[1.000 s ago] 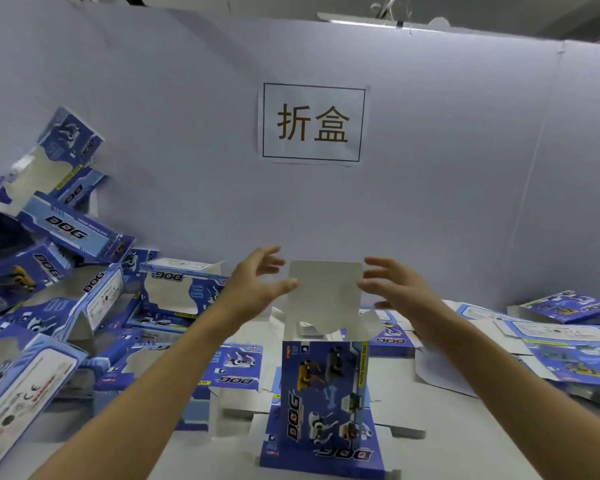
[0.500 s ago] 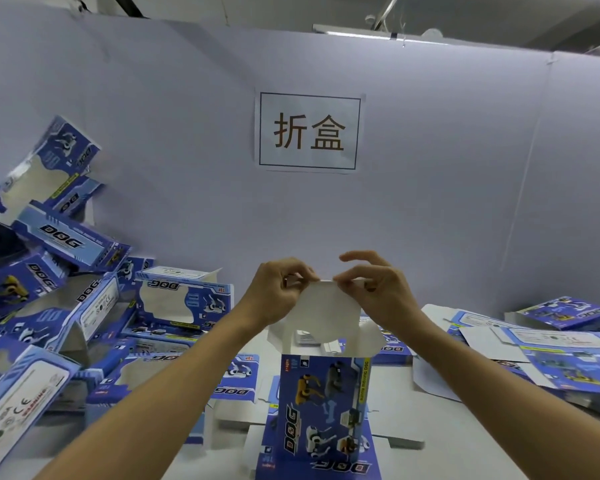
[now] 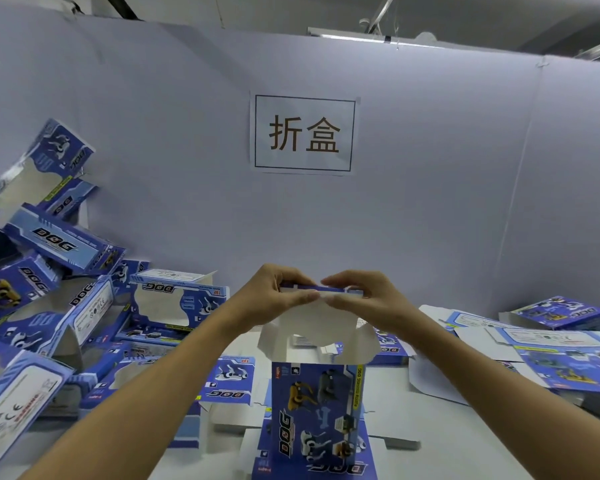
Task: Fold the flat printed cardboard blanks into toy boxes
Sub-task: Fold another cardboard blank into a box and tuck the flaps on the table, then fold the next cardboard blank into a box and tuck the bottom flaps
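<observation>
1. A blue printed "DOG" toy box (image 3: 317, 414) stands upright near the tabletop's (image 3: 440, 441) front edge, its white top flap (image 3: 321, 318) raised.
2. The left hand (image 3: 274, 299) and right hand (image 3: 364, 299) each pinch the flap's folded upper lip, fingertips almost meeting.
3. Folded boxes (image 3: 66, 306) are heaped along the left edge; flat blanks (image 3: 551, 355) lie at the right edge.
4. A paper sign (image 3: 303, 135) hangs on the rear partition.

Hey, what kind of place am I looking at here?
Likely a packaging workstation for hand-folding toy boxes. A printed sign hangs on the partition, folded boxes are heaped to the left, flat blanks lie to the right, and both hands pinch the top flap of an upright box.
</observation>
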